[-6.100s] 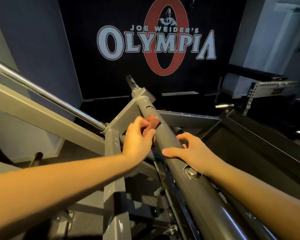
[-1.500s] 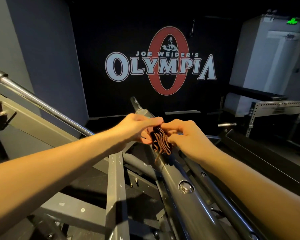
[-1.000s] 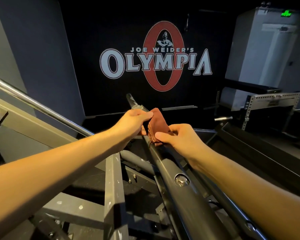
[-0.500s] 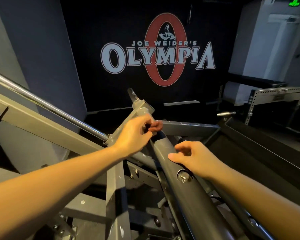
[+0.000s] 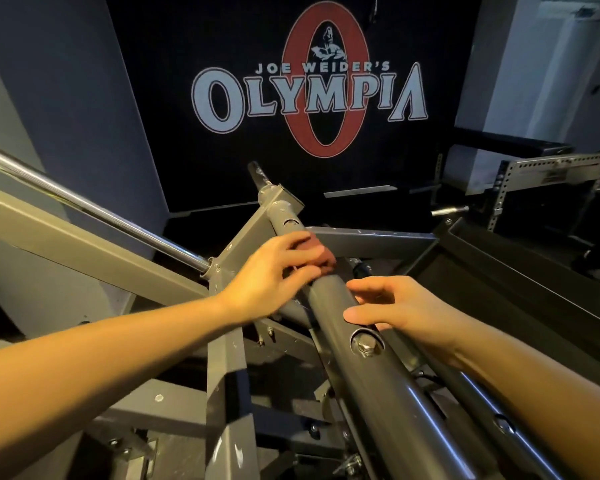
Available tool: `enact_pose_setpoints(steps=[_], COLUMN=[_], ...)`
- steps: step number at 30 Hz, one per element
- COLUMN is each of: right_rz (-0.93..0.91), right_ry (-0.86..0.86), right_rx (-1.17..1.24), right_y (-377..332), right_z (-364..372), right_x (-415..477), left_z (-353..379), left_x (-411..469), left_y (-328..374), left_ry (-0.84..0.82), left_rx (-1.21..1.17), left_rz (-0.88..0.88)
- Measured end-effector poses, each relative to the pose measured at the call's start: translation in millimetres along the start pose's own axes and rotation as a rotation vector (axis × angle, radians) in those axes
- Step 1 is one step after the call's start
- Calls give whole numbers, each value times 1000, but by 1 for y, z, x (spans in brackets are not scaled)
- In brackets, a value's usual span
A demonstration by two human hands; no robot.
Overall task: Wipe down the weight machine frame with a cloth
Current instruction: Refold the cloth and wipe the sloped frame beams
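Note:
A thick grey round tube point(image 5: 371, 382) of the weight machine frame runs from the lower right up to a bracket at centre. My left hand point(image 5: 274, 278) presses a folded reddish-brown cloth point(image 5: 323, 259) onto the tube's upper part, fingers and thumb curled round it. Most of the cloth is hidden under the fingers. My right hand point(image 5: 402, 310) rests on the tube's right side just above a recessed bolt point(image 5: 366, 346), thumb on top and fingers loosely bent, holding nothing.
A chrome bar point(image 5: 94, 209) and a flat grey beam point(image 5: 70, 247) slope in from the left. A grey upright post point(image 5: 227, 393) stands below my left forearm. A black tray-like platform point(image 5: 520, 271) lies at right, with a perforated rack point(image 5: 548, 168) behind it.
The right hand let go of the cloth and came down onto the tube. The left hand carried the cloth down onto the tube and slid it slightly toward me.

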State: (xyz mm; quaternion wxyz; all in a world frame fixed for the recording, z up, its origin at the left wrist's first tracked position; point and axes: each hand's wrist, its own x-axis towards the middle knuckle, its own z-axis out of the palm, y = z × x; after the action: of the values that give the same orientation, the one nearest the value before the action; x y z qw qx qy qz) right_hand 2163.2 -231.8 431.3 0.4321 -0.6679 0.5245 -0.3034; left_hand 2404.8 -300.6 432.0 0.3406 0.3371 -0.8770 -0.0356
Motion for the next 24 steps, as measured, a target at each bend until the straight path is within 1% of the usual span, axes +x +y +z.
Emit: enact_pose_setpoints(steps=[2,3,5,8,9,10,12,14,15,17,19,20,24], right_rz=[4,15,23,25,28,33,31,22,25,29,36,31,26], right_ry=[-8,2,2,-9,-6,0,10,11,8,3,-1,-4,-4], right_rx=[-14,-3,14,43,50,47,26,25,22,12,17,16,-15], right_y=[-3,-4,-4,-4,-3,-3,-2,-2,-2,-1,-3,-3,-3], right_z=[0,-1,-2,-3,-3,-3,-2,0,-1,-3,-3,-2,-1], right_x=[0,0,0,0,0,0,0,-2,-2,0,2,2,5], left_z=[2,3,3,-4,-6,-8,-4,8,15,26,25,24,26], left_x=[16,18,14,2,4,7,14,12,6,-15,-36,-45,-66], left_y=[-8,-7,1,11,7,1,-13,-19,-15,4,31,43,67], left_ry=[56,72,35,-126,-136,-107,18,142,190,251,278,259,192], left_rx=[-12,12,49,19,-5,-27,-56,-54,-48,-107,-258,-317,-393], left_rz=[-91,-100,-14,118,129,119,14,-180,-267,-375,-469,-504,-519])
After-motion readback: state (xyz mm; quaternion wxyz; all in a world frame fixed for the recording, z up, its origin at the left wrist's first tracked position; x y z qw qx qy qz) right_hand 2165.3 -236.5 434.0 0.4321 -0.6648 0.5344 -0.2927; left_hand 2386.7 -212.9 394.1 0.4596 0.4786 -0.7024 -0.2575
